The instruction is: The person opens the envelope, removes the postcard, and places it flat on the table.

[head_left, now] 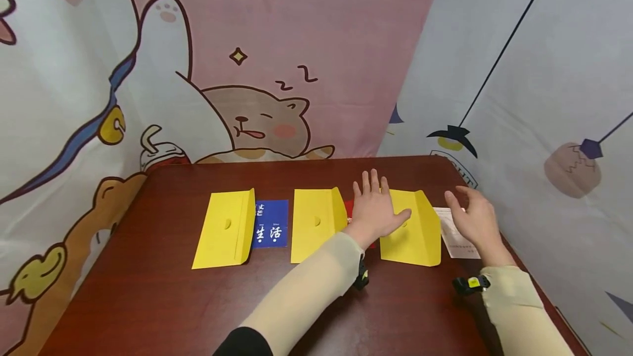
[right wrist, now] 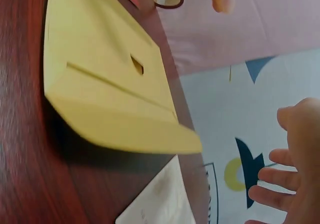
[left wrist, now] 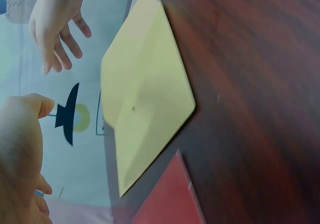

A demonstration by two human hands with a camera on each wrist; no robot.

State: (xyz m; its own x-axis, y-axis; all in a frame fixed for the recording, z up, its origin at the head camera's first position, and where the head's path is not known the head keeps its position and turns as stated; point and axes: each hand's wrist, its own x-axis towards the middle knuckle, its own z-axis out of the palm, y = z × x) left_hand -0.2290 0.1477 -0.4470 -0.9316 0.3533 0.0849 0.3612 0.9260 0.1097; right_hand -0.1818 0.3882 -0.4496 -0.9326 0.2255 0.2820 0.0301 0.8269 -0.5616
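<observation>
Three yellow envelopes stand in a row on the table, flaps folded out to the right: a left one [head_left: 212, 235], a middle one [head_left: 311, 224] and a right one [head_left: 412, 243]. My left hand [head_left: 372, 210], fingers spread, hovers over the gap between the middle and right envelopes and holds nothing. Beneath it lies a red card [left wrist: 175, 199], mostly hidden in the head view. Above the white card [head_left: 460, 243] hangs my right hand [head_left: 475, 224], fingers loosely bent and nothing in them. A blue card [head_left: 273, 224] with white characters lies beside the left envelope.
The dark reddish-brown table [head_left: 148, 301] meets a printed cloth [head_left: 346, 59] along its back and sides. Its right edge runs close to my right forearm. Bands with small black devices [head_left: 470, 284] sit on both wrists.
</observation>
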